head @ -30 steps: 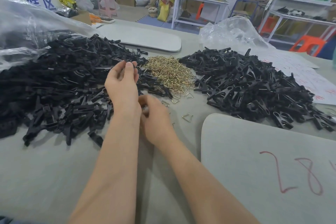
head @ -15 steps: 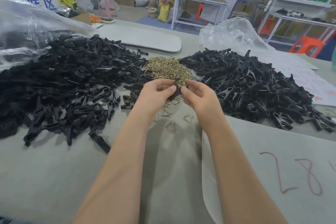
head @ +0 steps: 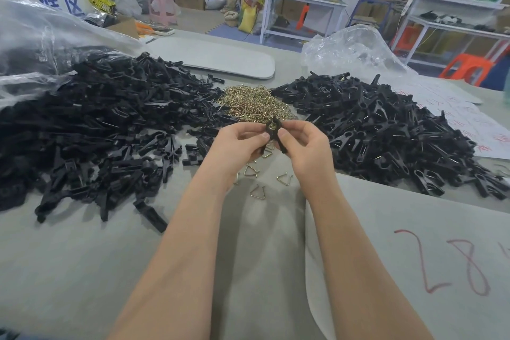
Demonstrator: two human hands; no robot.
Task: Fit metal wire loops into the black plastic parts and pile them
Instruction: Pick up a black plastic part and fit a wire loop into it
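Hands meet above the table approx. mid-width, held clear of the surface. Left hand pinches one black half btw thumb and forefinger. Right hand pinches the other half the same way, w/ its other fingers curled under. The two halves make up the held black plastic parts, touching at their top ends and splayed apart lower down, like an inverted V. A bit of brass wire shows just below them btw the hands; can't tell whether it's seated in the parts or lying on the table behind.

The heap of wire loops sits just beyond the hands, towards the far edge, wedged btw two black piles. The left pile, the bigger one, spreads to the table's left edge and looks like loose single parts. The right pile runs towards the right edge, and glints of wire show in many of its pieces. A few stray loops lie flat on the surface near the wrists, apart from each other.

A grey sheet w/ red "28" covers the near right corner. White paper w/ red writing lies at the right edge, partly under the right pile. One clear bag sits at the far left corner, touching the left pile. A second bag sits beyond the right pile. A rounded grey board lies along the far edge.
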